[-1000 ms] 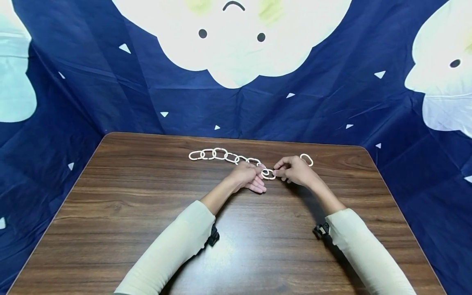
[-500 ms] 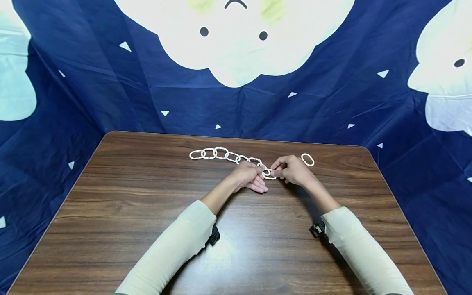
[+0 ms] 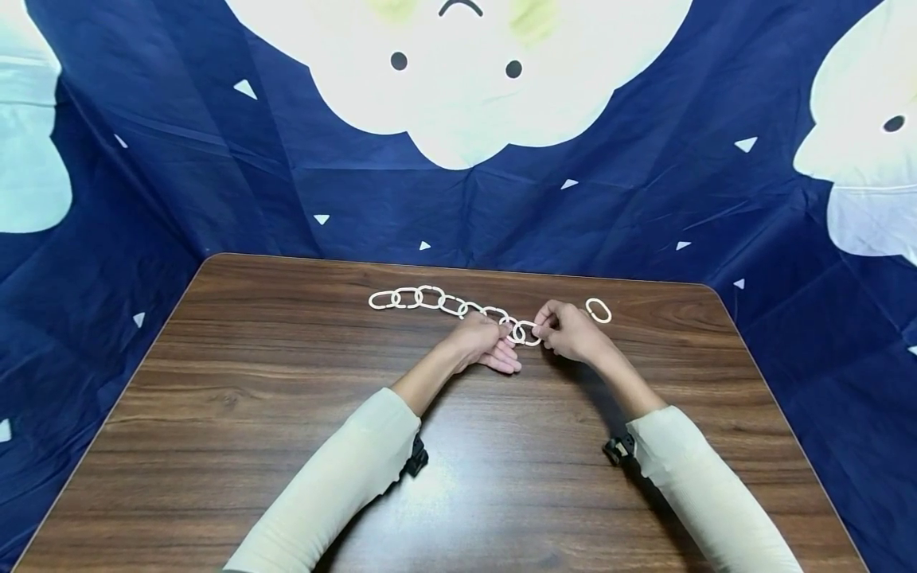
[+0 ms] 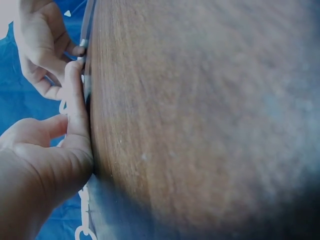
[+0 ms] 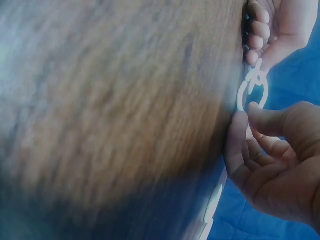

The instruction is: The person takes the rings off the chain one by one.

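Beyond my right hand (image 3: 571, 330), pinching the end link (image 3: 528, 344), lies one slanted loose link (image 3: 606, 306); my left hand (image 3: 481, 341) pinches the white chain (image 3: 441, 302).

The left grip (image 3: 483, 344) hides part of the chain (image 3: 441, 302), and both wrist views blur the tabletop (image 4: 200, 100).

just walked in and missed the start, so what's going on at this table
A person is working with both hands on a chain of white links near the far edge of a wooden table. The right hand pinches the end link, which looks looped into its neighbour, while the left hand holds the chain beside it. The rest trails off leftward, and one loose link lies apart, just beyond the right hand.
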